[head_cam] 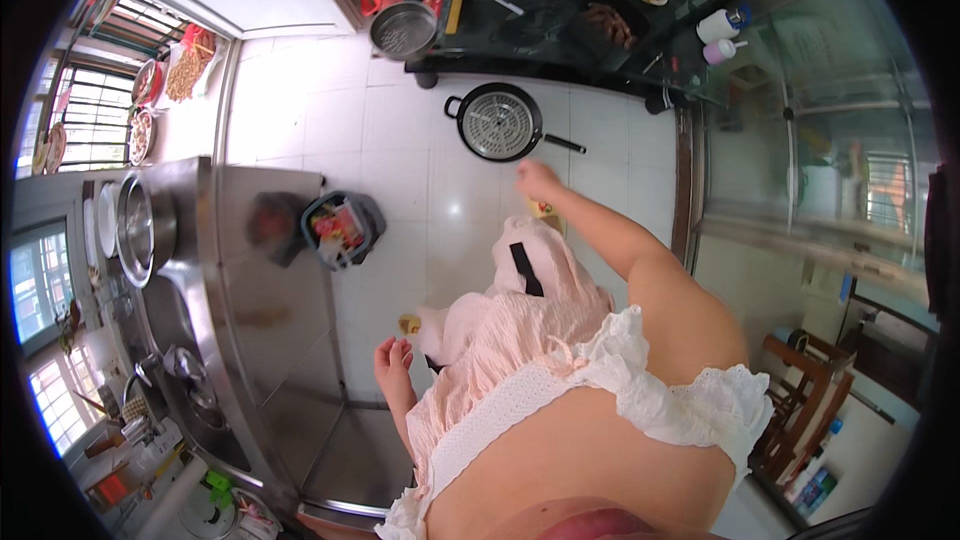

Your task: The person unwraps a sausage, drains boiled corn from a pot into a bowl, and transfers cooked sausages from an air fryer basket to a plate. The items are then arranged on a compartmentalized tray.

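Observation:
My right hand (pixel 538 180) is in front of me, its fingers curled, with nothing visible in it. Just beyond it lies a black two-handled pan (pixel 463 141) with a perforated metal steamer plate (pixel 498 122) inside. The pan appears to rest on the tiled floor, and its long black handle (pixel 564 143) points right. No contact between hand and pan can be made out. My left hand (pixel 395 371) hangs low beside my pink skirt (pixel 480 360), fingers loosely bent, holding nothing visible. Yellow slippers (pixel 409 325) show partly under the hem.
A bin (pixel 367 229) full of rubbish stands beside the stainless steel counter (pixel 270 240) with its sink. Along the back is a black table (pixel 510 37) bearing a round metal pan (pixel 403 30), a bottle and a plate. A glass-fronted cabinet (pixel 832 165) flanks my right.

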`<state>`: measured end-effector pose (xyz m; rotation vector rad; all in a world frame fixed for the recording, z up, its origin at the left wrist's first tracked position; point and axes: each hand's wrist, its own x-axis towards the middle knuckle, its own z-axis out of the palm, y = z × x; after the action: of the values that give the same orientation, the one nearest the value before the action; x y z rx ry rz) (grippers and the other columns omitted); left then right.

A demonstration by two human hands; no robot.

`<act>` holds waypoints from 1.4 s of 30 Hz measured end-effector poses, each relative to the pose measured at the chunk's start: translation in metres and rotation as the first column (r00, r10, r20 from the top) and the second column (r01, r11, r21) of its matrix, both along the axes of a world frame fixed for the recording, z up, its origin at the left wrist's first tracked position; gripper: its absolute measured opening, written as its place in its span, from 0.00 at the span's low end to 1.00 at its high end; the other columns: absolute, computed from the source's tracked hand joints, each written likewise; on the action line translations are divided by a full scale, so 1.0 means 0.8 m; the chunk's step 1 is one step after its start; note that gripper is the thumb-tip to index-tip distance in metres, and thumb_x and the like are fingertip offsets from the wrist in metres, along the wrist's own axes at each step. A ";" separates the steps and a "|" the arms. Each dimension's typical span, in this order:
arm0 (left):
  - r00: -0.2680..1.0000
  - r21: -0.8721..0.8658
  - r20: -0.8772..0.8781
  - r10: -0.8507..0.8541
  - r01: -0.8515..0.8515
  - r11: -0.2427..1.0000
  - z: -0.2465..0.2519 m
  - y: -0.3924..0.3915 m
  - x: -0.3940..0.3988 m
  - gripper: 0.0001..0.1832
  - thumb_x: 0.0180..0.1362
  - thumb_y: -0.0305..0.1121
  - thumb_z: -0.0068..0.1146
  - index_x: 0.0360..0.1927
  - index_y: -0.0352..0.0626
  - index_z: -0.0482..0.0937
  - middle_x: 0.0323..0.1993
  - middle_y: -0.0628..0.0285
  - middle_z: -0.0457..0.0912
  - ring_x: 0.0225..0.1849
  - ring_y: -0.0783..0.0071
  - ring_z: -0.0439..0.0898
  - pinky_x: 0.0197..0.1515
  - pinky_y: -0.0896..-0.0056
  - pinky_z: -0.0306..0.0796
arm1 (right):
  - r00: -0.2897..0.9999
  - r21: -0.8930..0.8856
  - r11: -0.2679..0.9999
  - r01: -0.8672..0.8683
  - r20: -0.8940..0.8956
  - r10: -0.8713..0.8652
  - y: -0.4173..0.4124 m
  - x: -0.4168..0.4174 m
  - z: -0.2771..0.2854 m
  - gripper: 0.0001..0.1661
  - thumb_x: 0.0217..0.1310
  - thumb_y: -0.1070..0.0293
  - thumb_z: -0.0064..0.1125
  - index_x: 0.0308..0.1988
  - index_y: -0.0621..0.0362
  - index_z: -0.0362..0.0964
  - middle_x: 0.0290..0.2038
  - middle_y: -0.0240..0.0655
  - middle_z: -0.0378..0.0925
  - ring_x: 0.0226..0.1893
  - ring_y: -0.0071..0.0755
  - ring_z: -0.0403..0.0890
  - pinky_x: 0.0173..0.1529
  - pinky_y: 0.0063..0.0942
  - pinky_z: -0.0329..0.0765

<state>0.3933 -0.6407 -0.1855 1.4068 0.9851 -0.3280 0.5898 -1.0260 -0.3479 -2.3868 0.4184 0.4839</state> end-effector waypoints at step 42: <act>0.963 -0.227 0.075 -0.258 0.269 0.936 0.031 -0.293 0.170 0.33 0.55 0.55 0.51 0.58 0.42 0.66 0.58 0.59 0.66 0.59 0.65 0.64 0.61 0.66 0.56 | 0.954 0.153 0.945 -0.290 0.131 0.271 -0.040 0.046 0.156 0.18 0.37 0.65 0.59 0.32 0.62 0.68 0.24 0.48 0.76 0.27 0.55 0.77 0.35 0.42 0.73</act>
<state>0.5290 -0.8753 -0.1605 1.3220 0.6948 -0.5919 0.6265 -1.0583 -0.2229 -2.3004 -0.0154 0.4922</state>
